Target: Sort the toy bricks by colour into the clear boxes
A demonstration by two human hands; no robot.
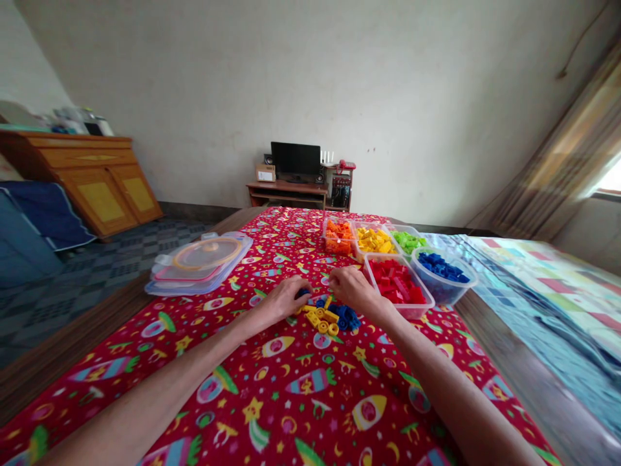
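Note:
My left hand is closed at the left side of a small pile, its fingers around a dark blue toy brick. Yellow toy bricks, some of them round, lie loose on the cloth just right of it. Blue toy bricks are heaped against their right side. Over the far side of the pile, my right hand has its fingers curled down. Whatever is in those fingers is hidden. Beside that hand stands a clear tub of red bricks.
Tubs of orange bricks, yellow bricks, green bricks and blue bricks stand at the right. Stacked plastic lids lie at the left on the red patterned tablecloth. A bed adjoins the table's right side.

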